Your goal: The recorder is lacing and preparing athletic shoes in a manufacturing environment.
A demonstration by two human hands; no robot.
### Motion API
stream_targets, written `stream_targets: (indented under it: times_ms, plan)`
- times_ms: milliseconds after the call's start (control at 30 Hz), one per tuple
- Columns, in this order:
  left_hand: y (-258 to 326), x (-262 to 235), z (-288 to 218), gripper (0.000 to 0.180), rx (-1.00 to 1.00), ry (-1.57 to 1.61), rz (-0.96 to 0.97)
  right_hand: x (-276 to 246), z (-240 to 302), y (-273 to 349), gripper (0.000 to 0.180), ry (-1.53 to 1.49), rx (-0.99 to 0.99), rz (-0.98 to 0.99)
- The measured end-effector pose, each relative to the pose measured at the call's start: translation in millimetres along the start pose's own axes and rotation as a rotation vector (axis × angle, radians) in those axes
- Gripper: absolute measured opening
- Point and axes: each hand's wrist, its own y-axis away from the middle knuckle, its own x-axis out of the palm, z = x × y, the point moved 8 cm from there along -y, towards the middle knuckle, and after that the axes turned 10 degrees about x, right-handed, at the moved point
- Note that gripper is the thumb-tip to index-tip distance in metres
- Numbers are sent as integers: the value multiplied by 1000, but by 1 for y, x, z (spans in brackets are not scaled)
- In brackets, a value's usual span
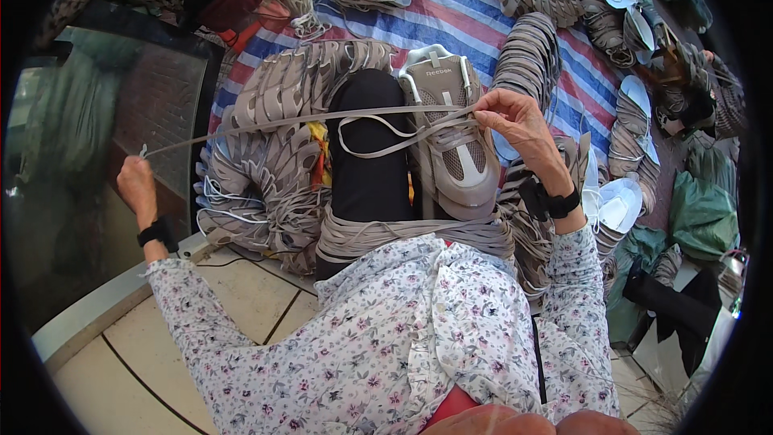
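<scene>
A grey-beige sneaker upper (460, 163) with mesh panels and a white tongue edge lies over my right thigh, toe toward me. A flat beige shoelace (306, 122) runs taut across both my legs from the upper's eyelets out to the far left. At that end my left hand (137, 184) is closed in a fist around the lace, with a short tip sticking up. My right hand (511, 122) pinches the lace beside the upper's right edge. A slack loop of lace (374, 147) hangs over my black-clad left knee. A bundle of laces (403, 235) lies across my lap.
Stacked shoe uppers (278, 84) lie left of my legs, and another stack (527, 56) stands to the right. Beneath them spreads a striped tarp (451, 12). A dark glass panel (88, 161) borders the left. Green plastic bags (704, 213) sit at the right.
</scene>
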Motion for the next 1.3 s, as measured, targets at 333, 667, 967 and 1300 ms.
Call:
stream_targets:
  times_ms: [333,667,967,1300]
  plan:
    - [26,-32,69,23,-114,-96,-14,6,18,-4,14,334,-289,-200]
    - [30,-49,-413,22,225,1471,538,18,32,2,7,504,-406,-234]
    - [39,-56,-478,15,819,742,359,14,5,-10,8,44,-131,-89]
    - [26,-27,-451,25,183,1600,994,-45,-43,-42,11,-793,46,25]
